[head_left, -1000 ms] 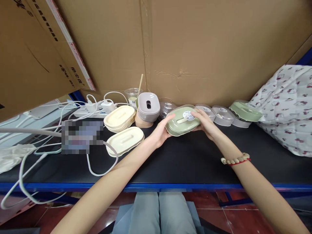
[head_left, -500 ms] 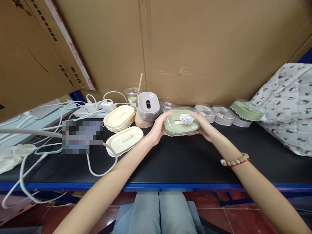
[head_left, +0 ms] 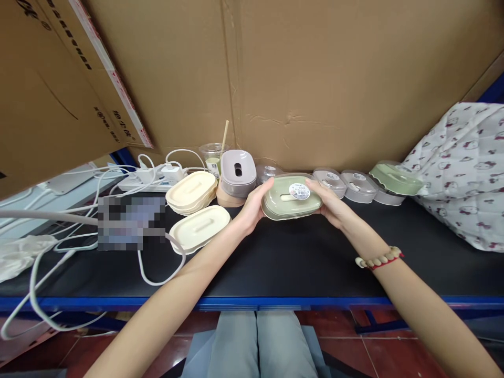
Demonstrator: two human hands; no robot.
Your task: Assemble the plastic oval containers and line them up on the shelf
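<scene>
A green oval box [head_left: 281, 202] with a clear cover and a round white label is held above the black table [head_left: 299, 262]. My left hand [head_left: 254, 209] grips its left end, thumb along the upper edge. Its right end is in my right hand [head_left: 331, 205], with the thumb near the label and the fingers partly hidden beneath. Cream oval lids lie to the left, several in a stack [head_left: 191, 190] and another group [head_left: 200, 227] nearer the front. Beside the stack is a grey-lilac box [head_left: 238, 169] with a dark slot.
Grey covered boxes [head_left: 359, 185] and a green one [head_left: 396, 177] sit at the back right, by a patterned cloth [head_left: 466, 168]. A cup with a straw [head_left: 213, 157] stands behind. White cables [head_left: 147, 281] and a power strip [head_left: 136, 184] occupy the left; cardboard [head_left: 291, 79] rises behind.
The camera view has shifted slightly. Both hands keep their hold on the green box, which shows almost the same position and tilt.
</scene>
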